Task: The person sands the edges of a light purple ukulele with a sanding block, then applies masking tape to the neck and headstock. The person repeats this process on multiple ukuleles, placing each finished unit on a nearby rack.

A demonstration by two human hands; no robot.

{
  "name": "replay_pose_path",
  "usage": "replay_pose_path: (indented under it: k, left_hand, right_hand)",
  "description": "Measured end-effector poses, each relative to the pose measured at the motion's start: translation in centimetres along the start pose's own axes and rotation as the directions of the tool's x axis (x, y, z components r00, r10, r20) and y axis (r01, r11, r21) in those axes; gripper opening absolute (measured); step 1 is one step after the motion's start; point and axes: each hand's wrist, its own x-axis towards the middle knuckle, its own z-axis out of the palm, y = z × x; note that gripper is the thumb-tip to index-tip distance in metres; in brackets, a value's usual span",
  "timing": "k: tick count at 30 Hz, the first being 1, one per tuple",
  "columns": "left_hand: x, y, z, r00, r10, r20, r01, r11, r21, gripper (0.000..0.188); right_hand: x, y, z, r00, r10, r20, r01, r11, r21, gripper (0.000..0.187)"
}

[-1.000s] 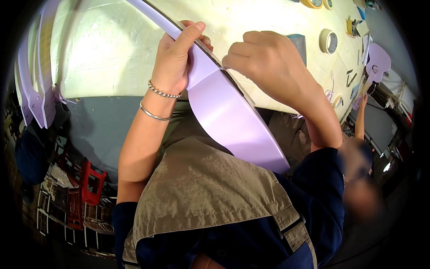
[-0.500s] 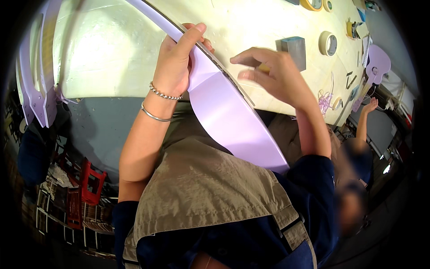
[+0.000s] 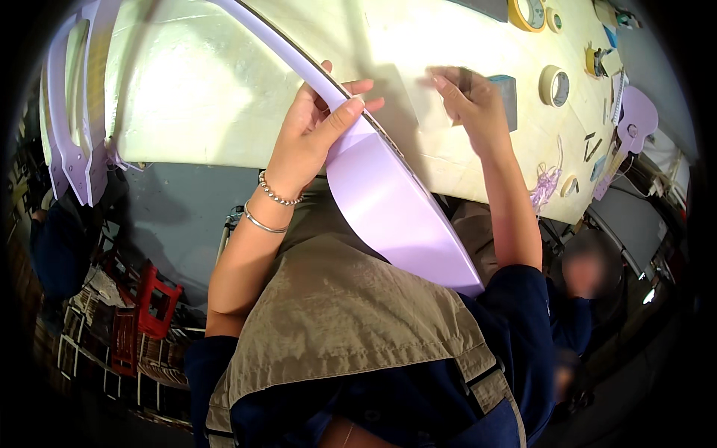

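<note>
A lilac guitar (image 3: 396, 213) leans edge-on across my lap and the table edge, its neck running up to the far left. My left hand (image 3: 312, 134) cradles the neck where it meets the body, thumb on the dark fretboard edge and fingers reaching round the other side. To the right of the guitar, my right hand (image 3: 476, 104) is raised over the table, thumb and fingers drawn together. Its fingertips are blurred, and what lies between them cannot be made out. Right behind that hand stands a grey block (image 3: 506, 101).
Rolls of tape (image 3: 554, 86) sit on the pale table (image 3: 202, 89) at the right, near a tangle of lilac strips (image 3: 547, 185). Lilac guitar necks (image 3: 93, 112) stand at the far left. Another guitar (image 3: 636, 119) and people are at the right; a red stool (image 3: 158, 299) is lower left.
My right hand has moved away from the guitar toward the grey block, its fingers drawing together. My left hand and the guitar have shifted slightly right and down; its fingers have straightened.
</note>
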Motion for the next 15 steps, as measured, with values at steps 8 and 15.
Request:
replay_pose_path:
  k: [8,15]
  left_hand:
    - [0.3,-0.1,-0.5,0.997,0.075,-0.008,-0.075,0.997,-0.001,0.059]
    - [3.8,3.7,-2.2,0.947,0.167,-0.273,-0.14,0.983,0.116,0.054]
  right_hand:
    - [1.5,-5.1,0.4,0.985,-0.029,0.168,-0.013,0.97,0.242,0.036]
    - [3.1,-4.6,1.4,0.856,-0.372,0.359,-0.069,0.605,0.793,0.048]
